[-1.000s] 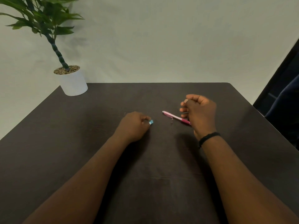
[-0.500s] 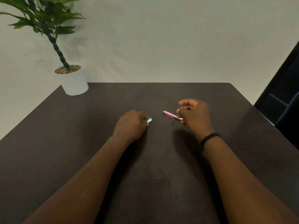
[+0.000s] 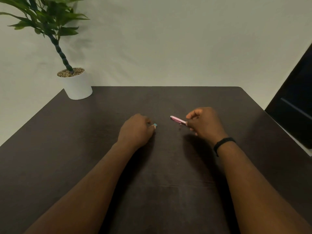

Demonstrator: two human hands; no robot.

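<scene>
A pink pen (image 3: 177, 119) lies near the middle of the dark table (image 3: 84, 149), its tip pointing left and away. My right hand (image 3: 205, 123) has its fingers curled round the pen's near end, just above the table. My left hand (image 3: 135, 130) rests on the table to the left and pinches a small teal object (image 3: 155, 125) at its fingertips. A tiny dark speck (image 3: 180, 128) lies on the table below the pen.
A white pot with a green plant (image 3: 76, 85) stands at the table's far left corner, against the pale wall. A dark panel (image 3: 297, 107) stands beyond the table's right edge.
My right hand has dropped down and moved left onto the pen, and its fingers have closed on the pen's near end. The left hand has stayed in place.
</scene>
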